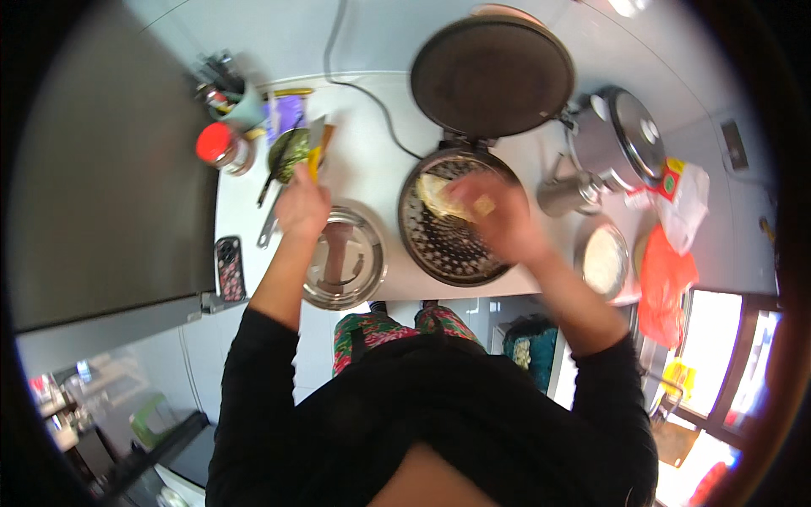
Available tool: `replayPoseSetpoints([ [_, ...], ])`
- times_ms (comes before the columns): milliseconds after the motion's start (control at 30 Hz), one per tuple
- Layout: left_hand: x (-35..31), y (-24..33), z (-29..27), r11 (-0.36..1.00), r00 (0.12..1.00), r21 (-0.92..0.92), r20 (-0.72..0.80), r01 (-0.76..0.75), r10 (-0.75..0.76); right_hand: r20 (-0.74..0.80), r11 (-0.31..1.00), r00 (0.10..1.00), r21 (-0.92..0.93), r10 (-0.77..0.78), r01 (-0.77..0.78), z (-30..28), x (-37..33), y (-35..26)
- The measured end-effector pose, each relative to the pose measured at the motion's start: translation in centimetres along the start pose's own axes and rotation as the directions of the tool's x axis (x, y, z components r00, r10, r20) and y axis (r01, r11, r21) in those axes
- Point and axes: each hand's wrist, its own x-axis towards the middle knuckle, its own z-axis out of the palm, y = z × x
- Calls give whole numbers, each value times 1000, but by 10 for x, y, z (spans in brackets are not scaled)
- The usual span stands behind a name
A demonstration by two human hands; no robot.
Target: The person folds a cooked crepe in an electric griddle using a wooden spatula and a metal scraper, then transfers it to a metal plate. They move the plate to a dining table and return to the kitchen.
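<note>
In my left hand, fingers closed, is the yellow handle of a knife whose flat grey blade points away from me. Beside it stands a small bowl of chopped green stuff, with a dark utensil across it. My right hand, blurred by motion, is over the round electric griddle, its fingers closed on a pale piece of flatbread. A small yellowish bit shows against that hand. The griddle's dark lid is raised. Near my left wrist sits a round steel pan.
At the left are a red-lidded jar, a utensil cup and a phone. To the right stand a large pot, a steel jug, a bowl of white stuff and a red bag. A cord runs behind.
</note>
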Motion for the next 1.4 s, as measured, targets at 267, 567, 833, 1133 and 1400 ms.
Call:
replayPoseSetpoints([
  [267, -156, 104, 11, 666, 765, -430, -100, -610, 636, 206, 100, 620, 902, 757, -421, 139, -89, 9],
  [567, -40, 163, 55, 515, 521, -254, 49, -819, 852, 534, -276, 200, 679, 822, -680, 60, -191, 58],
  [833, 26, 229, 97, 498, 432, -181, 308, -848, 848, 453, -158, 346, 764, 822, -626, 89, -146, 114],
  [1133, 24, 225, 77, 593, 507, -287, 323, -752, 799, 347, 119, 490, 709, 799, -696, 55, -135, 132],
  [1400, -46, 141, 13, 764, 849, -395, -88, -510, 521, 613, 268, 580, 527, 537, -806, 10, -94, 108],
])
